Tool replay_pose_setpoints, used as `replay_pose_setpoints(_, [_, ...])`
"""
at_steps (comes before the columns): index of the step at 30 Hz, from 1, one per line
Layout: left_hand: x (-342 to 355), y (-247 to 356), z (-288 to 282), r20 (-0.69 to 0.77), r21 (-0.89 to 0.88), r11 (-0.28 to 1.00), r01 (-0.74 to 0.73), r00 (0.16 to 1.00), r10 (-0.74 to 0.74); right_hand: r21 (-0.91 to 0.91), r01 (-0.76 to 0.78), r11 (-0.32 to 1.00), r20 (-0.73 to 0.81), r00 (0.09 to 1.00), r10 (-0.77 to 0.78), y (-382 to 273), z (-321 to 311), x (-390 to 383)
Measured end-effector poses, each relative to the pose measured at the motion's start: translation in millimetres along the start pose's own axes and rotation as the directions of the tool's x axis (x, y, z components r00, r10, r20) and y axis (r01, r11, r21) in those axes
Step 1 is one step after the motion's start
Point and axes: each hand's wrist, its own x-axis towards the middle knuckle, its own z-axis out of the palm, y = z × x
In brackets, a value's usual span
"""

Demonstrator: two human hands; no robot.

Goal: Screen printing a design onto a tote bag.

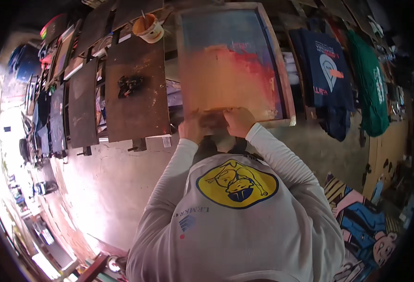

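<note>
A wood-edged printing screen lies in front of me, its mesh smeared with orange-red and dark ink. At its near end, a squeegee with a dark, wide handle lies across the mesh. My left hand grips the squeegee's left side with the fingers curled. On its right side my right hand is closed the same way, knuckles up. The blade's edge under the handle is hidden.
Left of the screen is a brown board with a dark ink-stained lump. An orange-rimmed tub stands at its far end. To the right, a navy printed shirt and a green shirt lie over boards.
</note>
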Motion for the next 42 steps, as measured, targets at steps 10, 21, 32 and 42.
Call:
replay_pose_setpoints(10, [24, 25, -18, -0.075, 0.202, 0.942, -0.268, 0.955, 0.288, 0.05, -0.047, 0.998, -0.052, 0.997, 0.05, 2, -31, 16])
replay_pose_setpoints(21, [126, -21, -18, 0.379, -0.014, 0.946, -0.325, 0.873, 0.306, -0.065, 0.192, 0.979, 0.106, 0.977, -0.185, 59, -47, 100])
replay_pose_setpoints(32, [148, -45, 8, 0.404, -0.004, 0.929, -0.37, 0.849, 0.34, 0.007, 0.022, 1.0, 0.18, 0.983, -0.023, 66, -34, 118])
replay_pose_setpoints(42, [123, -36, -14, 0.336, -0.049, 0.907, -0.419, 0.848, 0.41, -0.121, -0.087, 0.989, -0.063, 0.995, 0.08, 27, -34, 81])
